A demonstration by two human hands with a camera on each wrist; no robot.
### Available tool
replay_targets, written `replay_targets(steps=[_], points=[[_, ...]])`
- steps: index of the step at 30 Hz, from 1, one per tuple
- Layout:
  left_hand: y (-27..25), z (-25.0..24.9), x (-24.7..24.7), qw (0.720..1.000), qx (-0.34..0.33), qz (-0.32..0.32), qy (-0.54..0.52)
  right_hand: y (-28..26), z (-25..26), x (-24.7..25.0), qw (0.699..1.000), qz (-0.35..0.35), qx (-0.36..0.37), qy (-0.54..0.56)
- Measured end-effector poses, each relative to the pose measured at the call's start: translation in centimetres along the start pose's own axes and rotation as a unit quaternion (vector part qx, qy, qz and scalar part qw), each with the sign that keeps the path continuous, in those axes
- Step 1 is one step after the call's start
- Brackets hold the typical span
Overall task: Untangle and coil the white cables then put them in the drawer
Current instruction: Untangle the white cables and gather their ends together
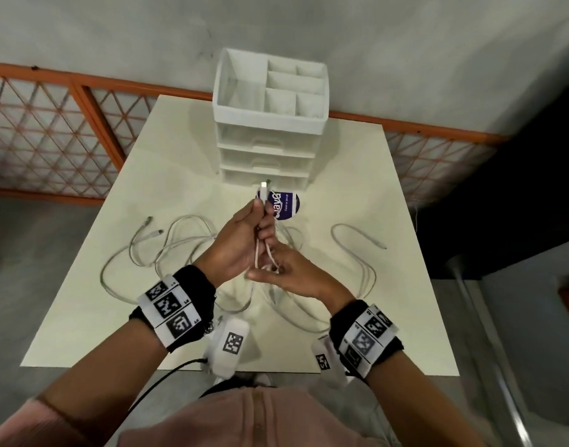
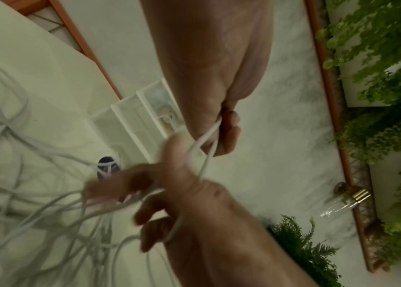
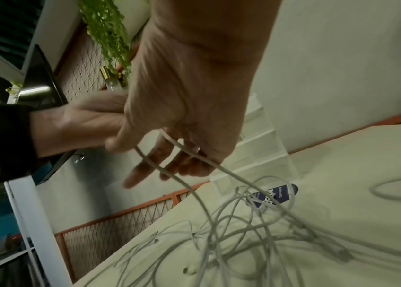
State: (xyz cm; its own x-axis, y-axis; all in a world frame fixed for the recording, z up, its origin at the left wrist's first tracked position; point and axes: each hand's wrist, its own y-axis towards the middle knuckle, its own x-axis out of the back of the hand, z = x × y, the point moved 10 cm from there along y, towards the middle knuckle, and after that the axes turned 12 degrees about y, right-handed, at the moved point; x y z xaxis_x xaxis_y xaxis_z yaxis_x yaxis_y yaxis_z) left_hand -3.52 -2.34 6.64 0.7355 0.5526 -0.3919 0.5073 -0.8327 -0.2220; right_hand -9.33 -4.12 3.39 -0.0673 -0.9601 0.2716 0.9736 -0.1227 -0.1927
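Note:
Several white cables (image 1: pixel 180 240) lie tangled on the cream table (image 1: pixel 357 175). My left hand (image 1: pixel 241 237) grips one white cable (image 1: pixel 259 250) upright above the tangle, its connector (image 1: pixel 263 188) sticking out past the fingers. Just below, my right hand (image 1: pixel 292 275) holds the same cable's strands between thumb and fingers. In the left wrist view the left hand (image 2: pixel 207 97) clamps two strands (image 2: pixel 207 147) that run down to the right hand (image 2: pixel 182 194). The right wrist view shows the cable (image 3: pixel 170 170) crossing the right hand's fingers (image 3: pixel 182 161) and dropping into the tangle (image 3: pixel 243 223). The white drawer unit (image 1: pixel 267 146) stands behind, drawers shut.
A round purple label (image 1: pixel 286 204) lies before the drawer unit. One cable end (image 1: pixel 357 240) curves off alone at the right. An orange mesh railing (image 1: pixel 51 130) runs behind the table. The table's near edge is just below my wrists.

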Motion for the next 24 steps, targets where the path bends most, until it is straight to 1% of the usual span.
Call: replay_targets(steps=[1,2,3,5,8,10,12,14,16,18,19,21,24], points=[[-0.1,-0.8,0.0,1.0,-0.018,0.006,0.008,0.1,-0.5,-0.6,0.999,0.027,-0.008,-0.021],[-0.1,-1.8,0.3,0.999,-0.039,0.006,0.023,0.2,-1.2,-0.7,0.998,0.04,-0.018,-0.043],[-0.2,-2.9,0.8,0.998,-0.059,0.001,0.037,0.1,-2.2,0.1,0.997,0.031,-0.038,-0.063],[-0.4,-4.6,2.8,0.995,-0.083,-0.023,0.048,-0.6,-4.4,3.4,0.994,-0.013,-0.083,-0.073],[-1.1,-6.7,6.9,0.989,-0.1,-0.081,0.08,-2.7,-6.5,9.8,0.983,-0.088,-0.127,-0.101],[-1.8,-7.3,9.0,0.98,-0.105,-0.11,0.126,-4.2,-6.1,13.4,0.979,-0.147,-0.127,-0.059],[-2.6,-7.3,9.5,0.967,-0.108,-0.111,0.202,-4.9,-4.3,15.0,0.98,-0.173,-0.102,0.001],[-2.8,-6.3,8.6,0.943,-0.107,-0.088,0.302,-4.6,-1.8,14.7,0.984,-0.159,-0.082,0.02],[-2.4,-4.7,6.0,0.913,-0.106,-0.04,0.392,-3.6,0.7,12.7,0.991,-0.116,-0.069,0.018],[-2.1,-3.9,3.2,0.897,-0.116,-0.003,0.427,-2.6,3.0,9.7,0.996,-0.058,-0.069,0.009],[-1.9,-3.9,2.0,0.89,-0.13,0.005,0.438,-2.3,4.1,8.2,0.997,-0.028,-0.067,0.01],[-1.6,-4.4,0.8,0.871,-0.164,-0.008,0.463,-2.1,5.6,6.2,0.997,0.019,-0.067,0.016],[-2.5,-6.9,0.9,0.853,-0.223,-0.093,0.462,-2.5,6.9,6.1,0.996,0.038,-0.075,-0.011]])
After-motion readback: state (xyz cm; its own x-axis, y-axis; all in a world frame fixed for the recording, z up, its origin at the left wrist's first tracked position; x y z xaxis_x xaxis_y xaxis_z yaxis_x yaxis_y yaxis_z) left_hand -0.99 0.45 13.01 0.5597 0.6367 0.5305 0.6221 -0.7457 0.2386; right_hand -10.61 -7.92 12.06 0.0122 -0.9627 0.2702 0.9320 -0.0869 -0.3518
